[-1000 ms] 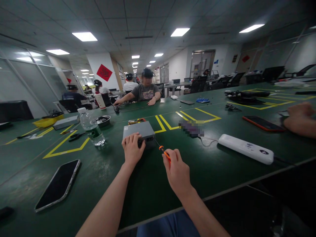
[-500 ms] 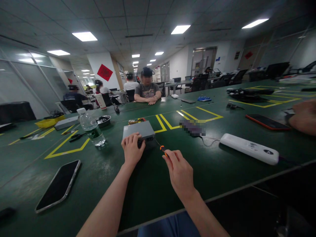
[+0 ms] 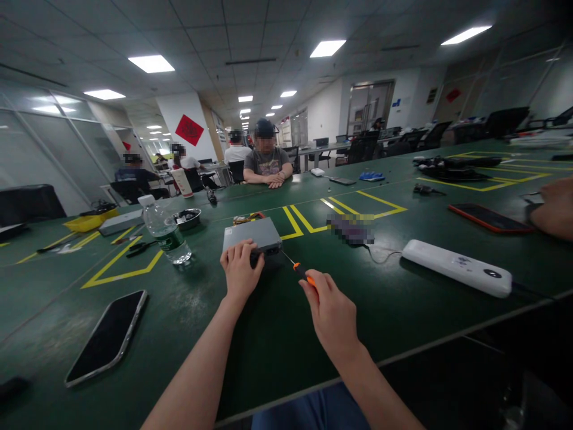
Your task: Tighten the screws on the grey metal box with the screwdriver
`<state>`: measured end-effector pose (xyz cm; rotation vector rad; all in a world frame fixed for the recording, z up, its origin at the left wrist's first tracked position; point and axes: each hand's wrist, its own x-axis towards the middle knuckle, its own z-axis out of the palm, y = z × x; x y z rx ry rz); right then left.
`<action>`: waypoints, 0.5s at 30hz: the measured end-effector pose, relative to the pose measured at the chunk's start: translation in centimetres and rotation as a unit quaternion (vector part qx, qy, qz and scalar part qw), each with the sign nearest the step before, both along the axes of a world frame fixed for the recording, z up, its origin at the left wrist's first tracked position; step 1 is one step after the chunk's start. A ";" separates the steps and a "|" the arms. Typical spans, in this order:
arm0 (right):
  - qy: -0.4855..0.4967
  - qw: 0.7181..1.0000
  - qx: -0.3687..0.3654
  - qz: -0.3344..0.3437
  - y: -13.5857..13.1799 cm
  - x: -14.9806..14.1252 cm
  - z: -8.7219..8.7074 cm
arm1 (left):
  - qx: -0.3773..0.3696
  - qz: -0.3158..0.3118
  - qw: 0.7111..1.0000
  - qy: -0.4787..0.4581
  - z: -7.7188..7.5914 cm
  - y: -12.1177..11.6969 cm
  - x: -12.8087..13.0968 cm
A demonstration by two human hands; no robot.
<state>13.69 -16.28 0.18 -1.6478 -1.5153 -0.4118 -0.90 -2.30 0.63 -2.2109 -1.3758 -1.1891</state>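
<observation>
A grey metal computer power supply (image 3: pixel 259 232) lies on the green table in front of me, with a bundle of coloured wires (image 3: pixel 248 218) at its far side. My left hand (image 3: pixel 240 272) grips its near left part, fingers spread over the top and thumb against the front face. In my right hand (image 3: pixel 333 310) is a screwdriver (image 3: pixel 301 271) with an orange and black handle. Its thin shaft points up and left to the power supply's right front corner. Whether the tip touches there I cannot tell.
Left of the power supply stand a water bottle (image 3: pixel 168 233) and a metal bowl (image 3: pixel 188 218). A phone (image 3: pixel 107 337) lies near left. To the right are a white power strip (image 3: pixel 456 269) and an orange-edged phone (image 3: pixel 490 218). Another person (image 3: pixel 267 158) sits opposite; someone's hand (image 3: pixel 557 209) rests far right.
My right hand has drawn back slightly to the right and down, and more of the screwdriver's handle shows. My left hand and the power supply have stayed in place.
</observation>
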 end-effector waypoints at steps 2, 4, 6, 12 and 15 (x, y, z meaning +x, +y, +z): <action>0.005 1.000 -0.016 0.018 0.0 -0.3 0.1 | -0.001 0.000 1.000 -0.002 0.0 0.0 0.0; 0.010 0.999 -0.006 0.039 0.0 -0.7 0.1 | 0.000 0.001 1.000 -0.003 0.0 0.0 0.0; 0.010 0.999 0.017 0.046 0.1 -1.0 0.1 | 0.002 0.003 1.000 -0.004 0.0 0.0 0.1; -0.005 1.000 -0.001 0.002 0.3 -0.9 0.0 | 0.006 0.002 1.000 -0.003 -0.1 0.2 0.0; 0.001 1.000 -0.028 -0.007 0.1 -0.9 0.1 | 0.005 0.003 1.000 -0.006 -0.2 0.2 0.0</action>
